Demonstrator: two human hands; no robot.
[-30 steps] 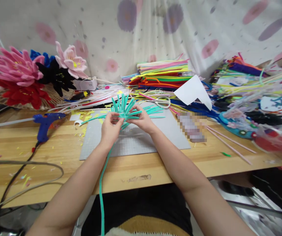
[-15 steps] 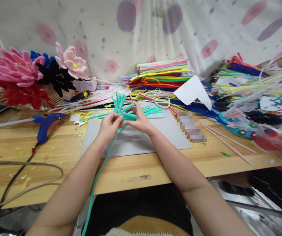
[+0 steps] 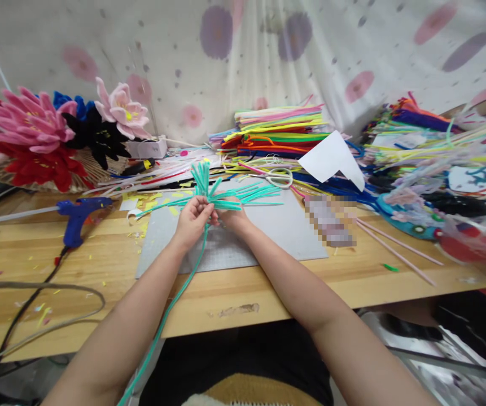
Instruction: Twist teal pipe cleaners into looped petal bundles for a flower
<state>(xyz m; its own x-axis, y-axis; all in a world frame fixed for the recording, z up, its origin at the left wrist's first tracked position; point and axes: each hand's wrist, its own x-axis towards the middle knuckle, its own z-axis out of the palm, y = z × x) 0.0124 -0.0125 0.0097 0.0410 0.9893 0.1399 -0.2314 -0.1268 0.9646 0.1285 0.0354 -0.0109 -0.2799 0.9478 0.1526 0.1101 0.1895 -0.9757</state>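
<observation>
A bundle of teal pipe cleaners [image 3: 201,179] stands fanned upward above the grey cutting mat, with more of its stems spreading to the right and one to the left. My left hand [image 3: 193,223] pinches the bundle at its gathered middle. Close against it, my right hand [image 3: 231,216] is closed around the lower right side of the bundle; stems lie across it and hide most of its fingers. A long teal strand [image 3: 183,290] hangs from the hands over the table edge toward my lap. Loose teal pipe cleaners [image 3: 262,193] rest on the mat behind.
The cutting mat [image 3: 285,239] lies on a wooden table [image 3: 111,242]. To the left are a blue glue gun [image 3: 75,217] with its cable and fuzzy flowers [image 3: 35,124]. Scissors [image 3: 280,178], white paper [image 3: 333,159] and stacked coloured pipe cleaners [image 3: 280,127] lie at the back.
My right hand has turned and drawn in beneath the stems, its spread fingers no longer showing. The bundle's right-hand stems have spread apart. The hanging strand has swung left at its lower end.
</observation>
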